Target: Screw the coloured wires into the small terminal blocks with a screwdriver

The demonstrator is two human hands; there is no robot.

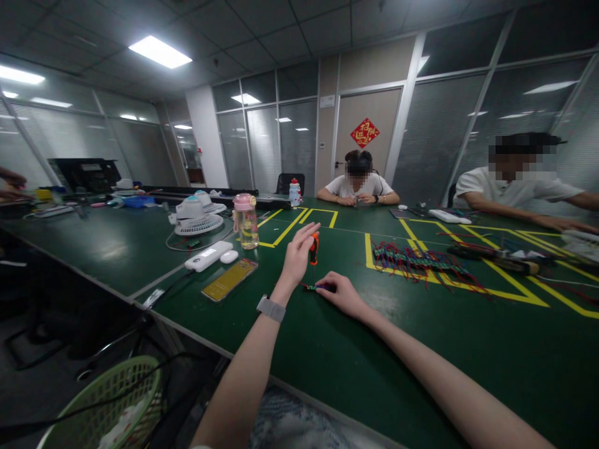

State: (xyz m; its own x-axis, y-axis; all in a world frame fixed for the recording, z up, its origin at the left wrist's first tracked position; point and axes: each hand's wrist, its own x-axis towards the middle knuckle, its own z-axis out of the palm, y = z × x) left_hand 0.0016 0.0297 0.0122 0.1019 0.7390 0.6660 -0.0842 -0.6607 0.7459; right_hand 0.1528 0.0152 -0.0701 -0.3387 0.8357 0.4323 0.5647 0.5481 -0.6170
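Observation:
My left hand (pixel 297 255), with a watch on the wrist, is closed round a small orange-handled screwdriver (pixel 314 248) held upright, its tip pointing down at a small connector part (pixel 310 287) on the green table (pixel 327 362). My right hand (pixel 341 292) lies on the table and pinches that part between its fingertips, holding it against the surface. A pile of red, green and blue wires (pixel 414 262) lies to the right inside a yellow-taped rectangle.
A phone in a yellow case (pixel 229 279), a white power bank (pixel 208 255), a pink-lidded bottle (pixel 246 220) and small fans (pixel 194 218) stand at the left. Two people sit at the far side. A green basket (pixel 107 405) sits below the table's edge.

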